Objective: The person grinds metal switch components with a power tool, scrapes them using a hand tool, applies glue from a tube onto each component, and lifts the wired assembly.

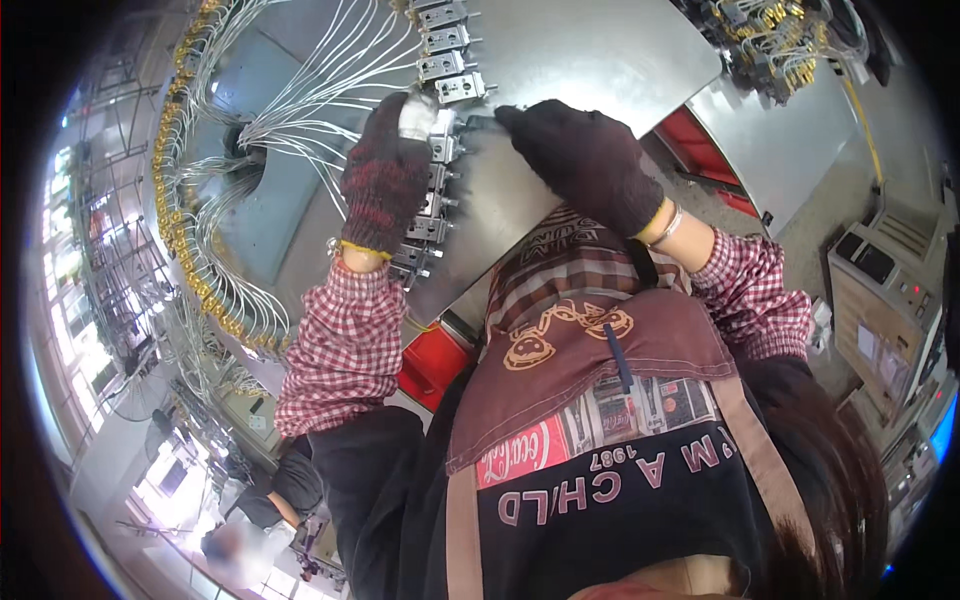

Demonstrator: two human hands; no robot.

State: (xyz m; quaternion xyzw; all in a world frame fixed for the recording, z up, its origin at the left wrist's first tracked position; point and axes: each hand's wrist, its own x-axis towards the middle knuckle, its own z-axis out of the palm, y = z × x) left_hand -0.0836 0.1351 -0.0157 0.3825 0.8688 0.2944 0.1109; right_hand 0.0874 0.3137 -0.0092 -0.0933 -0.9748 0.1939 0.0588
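Observation:
My left hand (388,180), in a dark red and black knit glove with white wrapping at one fingertip, is closed on a small silver metal block (443,124) in a long row. The fingers' undersides are hidden. Thin white wires (310,110) run from the row leftward. My right hand (580,155), in a similar dark glove, is just right of that block. Its fingers are curled and pressed together, their tips pointing at the row. A dark, blurred bit shows beside those tips; what they hold, if anything, I cannot make out. More metal blocks (460,88) continue above and below my left hand.
The row sits on a grey metal table (600,50). A curved rack of brass-coloured fittings (170,200) with white wires stands at left. Another wired cluster (780,40) is at far right. Red bins (435,365) show below the table edge. A control box (880,270) stands at right.

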